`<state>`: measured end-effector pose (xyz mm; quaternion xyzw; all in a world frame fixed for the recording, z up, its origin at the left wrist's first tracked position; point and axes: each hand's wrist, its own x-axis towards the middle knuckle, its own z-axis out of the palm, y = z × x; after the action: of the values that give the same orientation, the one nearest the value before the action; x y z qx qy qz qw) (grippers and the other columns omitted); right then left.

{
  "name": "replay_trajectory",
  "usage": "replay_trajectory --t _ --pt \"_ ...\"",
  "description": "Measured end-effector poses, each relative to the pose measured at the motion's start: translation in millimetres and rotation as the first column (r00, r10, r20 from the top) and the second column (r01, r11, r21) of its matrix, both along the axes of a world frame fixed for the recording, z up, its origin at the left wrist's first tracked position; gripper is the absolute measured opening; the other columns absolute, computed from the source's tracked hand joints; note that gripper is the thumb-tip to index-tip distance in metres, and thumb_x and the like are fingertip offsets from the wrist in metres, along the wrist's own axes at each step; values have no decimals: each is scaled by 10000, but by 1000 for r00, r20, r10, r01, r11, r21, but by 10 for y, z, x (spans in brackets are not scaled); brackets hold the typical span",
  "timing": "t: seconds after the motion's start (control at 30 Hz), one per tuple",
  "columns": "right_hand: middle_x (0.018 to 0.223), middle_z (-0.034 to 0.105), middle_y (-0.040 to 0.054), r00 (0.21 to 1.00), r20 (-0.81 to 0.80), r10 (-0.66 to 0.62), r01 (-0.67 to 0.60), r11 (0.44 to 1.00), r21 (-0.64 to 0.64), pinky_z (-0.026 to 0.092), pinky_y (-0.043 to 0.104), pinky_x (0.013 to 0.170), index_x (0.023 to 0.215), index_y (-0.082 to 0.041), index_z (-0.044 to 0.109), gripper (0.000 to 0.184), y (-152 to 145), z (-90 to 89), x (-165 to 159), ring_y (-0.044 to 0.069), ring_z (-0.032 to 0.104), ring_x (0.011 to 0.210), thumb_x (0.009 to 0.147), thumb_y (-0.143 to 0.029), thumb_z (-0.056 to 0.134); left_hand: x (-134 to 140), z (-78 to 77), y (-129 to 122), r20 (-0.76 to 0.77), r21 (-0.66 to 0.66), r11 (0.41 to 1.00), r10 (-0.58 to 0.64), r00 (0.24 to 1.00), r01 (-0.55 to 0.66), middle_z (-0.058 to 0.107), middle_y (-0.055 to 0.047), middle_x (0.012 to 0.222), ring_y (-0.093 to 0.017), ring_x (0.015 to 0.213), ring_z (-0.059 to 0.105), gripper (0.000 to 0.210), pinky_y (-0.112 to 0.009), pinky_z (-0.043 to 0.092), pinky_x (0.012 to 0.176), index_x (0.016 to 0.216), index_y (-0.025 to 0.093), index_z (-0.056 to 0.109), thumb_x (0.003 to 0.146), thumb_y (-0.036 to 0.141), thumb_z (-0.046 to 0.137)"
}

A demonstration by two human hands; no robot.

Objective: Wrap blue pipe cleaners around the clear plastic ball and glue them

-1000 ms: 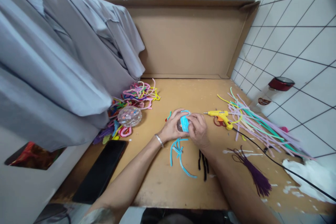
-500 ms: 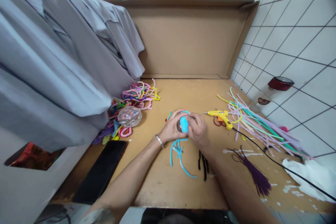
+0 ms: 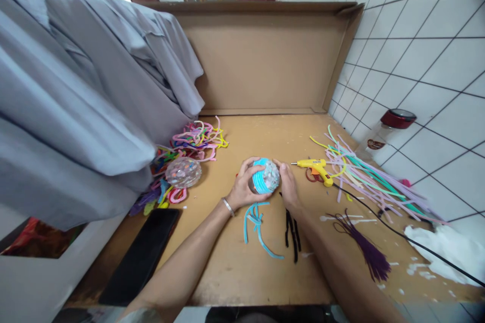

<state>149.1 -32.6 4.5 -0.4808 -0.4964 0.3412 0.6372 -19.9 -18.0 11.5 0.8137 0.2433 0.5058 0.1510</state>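
A round ball (image 3: 270, 175) with a speckled, glittery end has light blue pipe cleaner wound in rows around its middle. My left hand (image 3: 242, 184) grips it from the left, thumb below and fingers over the top. At its right edge is my right hand (image 3: 288, 181), fingers stretched and beside the ball; whether the fingertips touch it I cannot tell. Just below lie loose blue pipe cleaner pieces (image 3: 256, 219). Black pipe cleaner pieces (image 3: 291, 234) rest by my right wrist.
A yellow glue gun (image 3: 314, 165) lies right, its cord crossing the table, near pastel pipe cleaners (image 3: 364, 176), a red-lidded jar (image 3: 390, 131) and a purple bundle (image 3: 366, 250). Leftward are a clear faceted ball (image 3: 184, 172), tangled pipe cleaners (image 3: 197, 139), a black phone (image 3: 142, 255) and a grey-clothed person (image 3: 94, 86).
The ball has turned so its speckled end now shows to the right of the blue rows. My right fingers have moved off the blue winding to the ball's right edge.
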Motion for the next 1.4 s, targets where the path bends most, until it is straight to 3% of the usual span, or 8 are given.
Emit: replay_trajectory --t 0.13,0.47,0.6,0.77,0.93,1.03,1.2,1.4 --pt "1132 748 110 991 -32 127 -130 989 -75 533 463 1000 1090 -209 739 673 -18 61 24 264 680 1089 918 -745 371 -1 -28 12 -90 -28 999 -48 995 46 372 -144 1457 -351 1364 461 772 -578 420 1133 1271 262 575 594 394 922" --pt "1227 723 102 972 158 172 -182 982 50 529 440 1026 938 -245 806 670 -79 215 42 251 658 1167 914 -764 383 -23 -43 30 -123 -98 994 -64 990 52 436 -137 1395 -344 1351 466 746 -570 430 1131 1284 252 598 618 394 905" --pt "1334 677 103 981 57 186 -187 982 10 503 456 1070 979 -238 797 665 -74 163 21 260 626 1244 932 -744 369 -24 -62 35 -144 -39 997 -66 987 61 410 -138 1407 -350 1360 455 757 -577 444 1119 1300 263 587 624 378 908" --pt "1407 638 105 966 -203 157 -175 982 -76 541 464 1022 1298 -262 659 731 19 31 32 264 612 1288 906 -792 342 -43 -41 13 -187 128 983 -105 977 130 292 -149 1499 -362 1395 433 727 -548 483 1100 1343 280 561 686 271 871" --pt "1112 777 104 920 -288 268 -326 928 -178 598 448 893 1101 -236 752 748 32 59 63 294 706 1113 820 -851 431 -47 17 -20 -303 206 964 -101 948 169 298 -155 1539 -390 1421 412 643 -557 494 1088 1310 280 601 714 241 841" --pt "1008 796 93 920 -268 285 -336 927 -169 600 438 872 1016 -232 777 719 -15 129 59 298 723 1049 807 -846 467 -39 17 -20 -303 201 967 -88 949 154 304 -156 1537 -387 1417 422 648 -553 500 1086 1299 277 614 700 268 859" --pt "1091 785 84 937 -182 299 -324 937 -129 545 427 984 1046 -231 781 728 -51 182 55 279 703 1084 822 -840 452 -34 1 -11 -289 168 979 -65 955 118 270 -144 1556 -385 1414 426 702 -539 501 1093 1308 286 609 665 274 888" --pt "1351 672 85 969 -67 237 -245 960 -139 402 483 1155 1003 -256 802 790 -38 208 67 299 595 1269 774 -902 410 -32 -17 2 -240 106 988 -87 967 115 250 -160 1552 -398 1413 425 701 -569 470 1115 1305 267 611 665 307 893"
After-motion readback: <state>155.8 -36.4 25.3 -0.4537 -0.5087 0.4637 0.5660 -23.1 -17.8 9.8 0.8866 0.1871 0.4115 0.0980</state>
